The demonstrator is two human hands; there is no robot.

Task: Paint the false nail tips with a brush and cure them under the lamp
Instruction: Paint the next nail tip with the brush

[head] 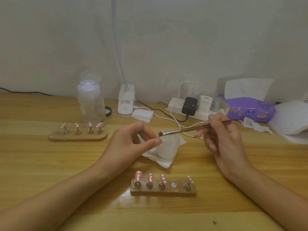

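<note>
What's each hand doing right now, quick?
Left hand: pinching a small metal piece against the brush tip, likely a nail stand.
Right hand: holding the brush.

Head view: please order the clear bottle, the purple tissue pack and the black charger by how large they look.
1. The purple tissue pack and the clear bottle: alike in area, one wide, one tall; not ranked.
2. The black charger, clearly smallest.

white charger [206, 104] with grey brand word, perhaps pisen, lamp base sticker [125, 102] print too blurred
</note>
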